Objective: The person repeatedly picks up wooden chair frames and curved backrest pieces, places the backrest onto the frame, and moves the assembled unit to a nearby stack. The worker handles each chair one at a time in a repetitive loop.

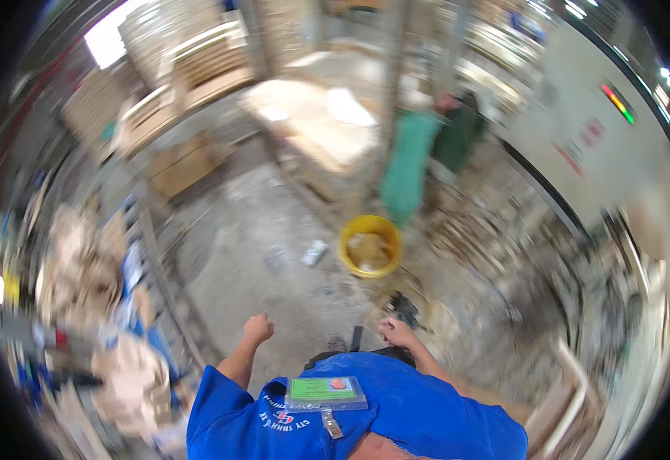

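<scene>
My left hand (258, 328) hangs low in front of me at the left, its fingers curled in, and no object shows in it. My right hand (398, 333) is near my waist, also with curled fingers and nothing visible in them. Just beyond my right hand a dark object (402, 309) lies on the floor, too blurred to name. Farther ahead stands a yellow bucket (346, 257) with brownish and pale contents. A small whitish item (314, 252) lies on the concrete to the left of the bucket.
A pallet-like table (312, 126) with light boards stands ahead, next to green sacks (410, 165). A large pale cabinet (573, 115) with a coloured light strip is at the right. Stacked boards (208, 65) stand far left, a cardboard box (185, 167) nearer. Brown scraps (132, 376) pile up left.
</scene>
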Available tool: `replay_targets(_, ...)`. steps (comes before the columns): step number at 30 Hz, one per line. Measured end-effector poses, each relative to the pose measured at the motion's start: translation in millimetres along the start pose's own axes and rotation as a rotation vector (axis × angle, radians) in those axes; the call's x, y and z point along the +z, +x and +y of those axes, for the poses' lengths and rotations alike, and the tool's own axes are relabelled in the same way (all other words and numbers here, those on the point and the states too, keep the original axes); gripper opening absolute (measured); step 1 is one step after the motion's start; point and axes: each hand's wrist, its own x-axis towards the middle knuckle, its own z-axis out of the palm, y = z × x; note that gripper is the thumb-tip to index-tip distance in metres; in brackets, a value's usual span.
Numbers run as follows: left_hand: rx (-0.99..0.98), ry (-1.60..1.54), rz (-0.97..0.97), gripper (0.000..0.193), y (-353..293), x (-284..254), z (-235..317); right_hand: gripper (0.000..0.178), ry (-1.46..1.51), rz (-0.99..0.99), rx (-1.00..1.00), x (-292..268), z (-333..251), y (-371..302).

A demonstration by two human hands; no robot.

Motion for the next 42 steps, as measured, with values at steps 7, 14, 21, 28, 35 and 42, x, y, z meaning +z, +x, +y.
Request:
replay_targets(7, -0.638, -0.493, 0.086, 0.041, -102, 63, -102, 0.036, -0.478, -0.287, -0.094, 80, -104, 116)
replay_targets(14, -0.662, -0.674, -0.330, 0.043, -96, 117, -92, 0.018, -0.194, -0.341, 0.119, 155, -157, 219)
replay_targets(21, -0.581, -0.747, -0.349, 0.043, 68, 34, -156, 0.020, -0.483, -0.368, -0.074, 168, -162, 357)
replay_targets(28, -0.700, -1.146, 0.546, 0.041, 221, -156, -258, 0.016, -0.096, -0.201, 0.407, 188, -296, 426)
replay_targets(35, -0.639, -1.212, 0.388, 0.036, 316, -227, -272, 0.011, -0.159, -0.108, 0.186, 251, -421, 527)
replay_targets(42, -0.547, -0.495, -0.239, 0.042, 347, -171, -314, 0.015, -0.219, -0.231, 0.269, 370, -486, 590)
